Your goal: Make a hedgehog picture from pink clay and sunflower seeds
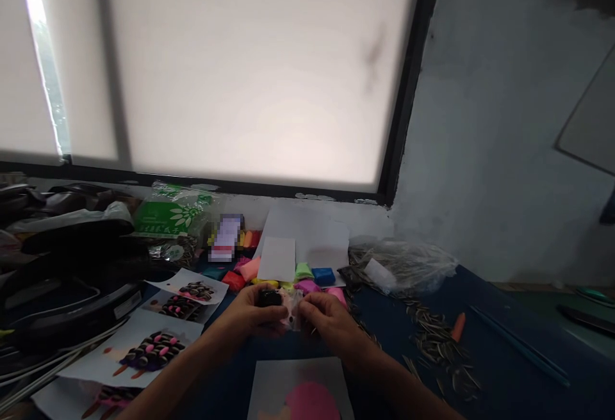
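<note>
Between my two hands is a small clear plastic packet [294,319] with a dark lump, which looks like black modelling clay [270,298], at its left end. My left hand [257,311] wraps around the black lump, thumb across the front. My right hand [323,317] pinches the loose clear end of the packet. Just below lies a white sheet [269,378] bearing a large pink round shape [313,402], cut off by the bottom edge. Behind my hands are several coloured clay packets, among them a blue one [323,276] and a red one [234,281].
Several cards with seed-and-clay pictures [152,348] lie left. Loose striped sunflower seeds [439,343], an orange stick [458,327] and blue tweezers [521,346] are right. A seed bag [408,266], a phone [225,239] and a green bag [168,212] stand behind; dark shoes [81,305] crowd the left.
</note>
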Motion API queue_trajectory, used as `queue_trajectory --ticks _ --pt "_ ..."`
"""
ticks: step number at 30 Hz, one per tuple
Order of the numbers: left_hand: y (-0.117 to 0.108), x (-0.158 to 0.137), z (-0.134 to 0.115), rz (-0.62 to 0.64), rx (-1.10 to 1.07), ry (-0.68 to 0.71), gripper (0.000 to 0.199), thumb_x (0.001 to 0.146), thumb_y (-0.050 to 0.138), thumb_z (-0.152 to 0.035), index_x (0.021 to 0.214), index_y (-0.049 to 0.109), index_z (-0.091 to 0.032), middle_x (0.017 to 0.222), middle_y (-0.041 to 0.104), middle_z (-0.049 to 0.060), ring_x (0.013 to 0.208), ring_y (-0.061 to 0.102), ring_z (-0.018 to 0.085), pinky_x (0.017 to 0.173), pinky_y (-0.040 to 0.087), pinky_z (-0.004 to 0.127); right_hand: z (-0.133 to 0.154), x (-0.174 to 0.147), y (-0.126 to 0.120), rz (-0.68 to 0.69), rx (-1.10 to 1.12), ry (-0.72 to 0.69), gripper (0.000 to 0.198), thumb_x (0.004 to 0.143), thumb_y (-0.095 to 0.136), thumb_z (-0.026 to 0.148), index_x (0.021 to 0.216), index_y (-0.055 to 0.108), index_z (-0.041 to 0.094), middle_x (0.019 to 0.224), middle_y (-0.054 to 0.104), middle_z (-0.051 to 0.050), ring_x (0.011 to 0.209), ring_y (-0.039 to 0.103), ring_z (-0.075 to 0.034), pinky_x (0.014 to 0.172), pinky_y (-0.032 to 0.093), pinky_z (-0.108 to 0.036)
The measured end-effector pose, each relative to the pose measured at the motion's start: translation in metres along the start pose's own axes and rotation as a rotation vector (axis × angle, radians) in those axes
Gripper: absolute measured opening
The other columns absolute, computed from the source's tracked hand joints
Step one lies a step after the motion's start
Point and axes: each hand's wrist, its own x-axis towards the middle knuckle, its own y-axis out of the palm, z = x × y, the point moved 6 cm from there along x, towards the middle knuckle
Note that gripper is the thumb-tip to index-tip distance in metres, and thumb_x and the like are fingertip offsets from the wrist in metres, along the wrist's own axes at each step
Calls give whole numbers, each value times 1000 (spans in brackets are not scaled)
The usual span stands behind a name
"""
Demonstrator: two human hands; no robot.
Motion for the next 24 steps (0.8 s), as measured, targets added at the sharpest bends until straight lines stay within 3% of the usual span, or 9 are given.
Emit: queue_trajectory --ticks 5,10,18,24 --pt "0 3 5 -15 -19 -31 61 47 98 -37 89 59 -18 70 74 1 62 75 22 56 58 27 -8 1 -1 -30 -79 92 33 86 65 48 76 55 18 69 64 1 53 56 -11 44 37 -19" --pt "7 2 5 4 -46 -4 53 53 96 -35 89 61 -17 68 73 0 63 74 20 59 59 26 -14 0 5 20 -73 171 35 89 63 49 74 59 17 59 61 2 43 51 -8 40 33 -19" --pt "10 5 2 22 -73 48 46 52 96 -29 79 60 -17 63 71 -3 58 72 18 56 58 25 -15 -1 8 18 29 238 9 79 61 27 75 60 18 60 59 5 43 49 -7 40 33 -17" --pt "10 6 0 14 -80 59 46 52 97 -32 77 62 -16 62 71 -1 58 72 18 53 57 23 -20 2 8 14 83 223 23 82 62 39 72 55 20 62 60 5 43 48 -7 40 32 -18"
